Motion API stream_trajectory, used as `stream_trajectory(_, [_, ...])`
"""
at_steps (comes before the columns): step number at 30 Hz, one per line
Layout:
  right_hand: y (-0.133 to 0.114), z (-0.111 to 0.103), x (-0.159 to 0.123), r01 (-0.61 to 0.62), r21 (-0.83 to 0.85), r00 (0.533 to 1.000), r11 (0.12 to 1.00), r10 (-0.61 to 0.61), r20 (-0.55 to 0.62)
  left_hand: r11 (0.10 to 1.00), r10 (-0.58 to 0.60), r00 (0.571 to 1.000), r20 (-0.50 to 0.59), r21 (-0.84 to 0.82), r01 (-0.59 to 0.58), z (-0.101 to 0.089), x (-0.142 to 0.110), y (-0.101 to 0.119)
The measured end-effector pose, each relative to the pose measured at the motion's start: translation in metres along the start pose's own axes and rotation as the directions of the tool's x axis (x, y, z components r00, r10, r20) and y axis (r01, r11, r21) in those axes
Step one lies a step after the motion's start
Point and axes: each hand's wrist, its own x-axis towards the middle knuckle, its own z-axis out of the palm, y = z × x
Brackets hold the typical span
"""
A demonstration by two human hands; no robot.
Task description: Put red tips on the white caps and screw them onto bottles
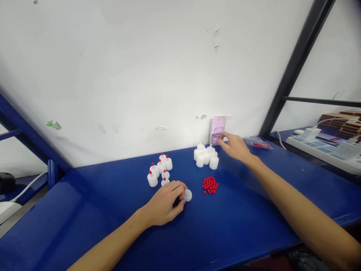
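Note:
My left hand [166,203] rests on the blue table [113,226], fingers curled round a white bottle cap [187,195]. Just behind it stand several white caps with red tips [160,169]. A small heap of red beads [210,184] lies to the right of that hand. My right hand [235,147] reaches to the back, fingers spread, beside a cluster of plain white caps [205,156] and touching a pink packet [217,130] that leans on the wall.
A clear bag with red bits [258,143] lies at the back right. A black frame post [293,67] rises there. A power strip with chargers [321,145] sits on the neighbouring bench. White cable and a black object [5,182] are at the left.

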Motion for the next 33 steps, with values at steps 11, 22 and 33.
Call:
stream_trajectory(11, [0.05,0.065,0.01,0.007,-0.06,0.995,0.998,-0.001,0.095,1.0,0.011,1.0,-0.011,0.022,-0.011,-0.001,0.0,0.002])
stream_trajectory(22, [0.053,0.066,0.013,-0.004,-0.093,0.997,0.996,0.011,0.077,1.0,0.017,1.0,-0.012,0.01,-0.017,-0.001,0.0,0.001])
stream_trajectory(33, [0.036,0.056,0.007,0.103,-0.098,0.988,0.99,-0.09,0.128,1.0,0.021,1.0,-0.014,0.009,-0.021,-0.001,0.0,0.001])
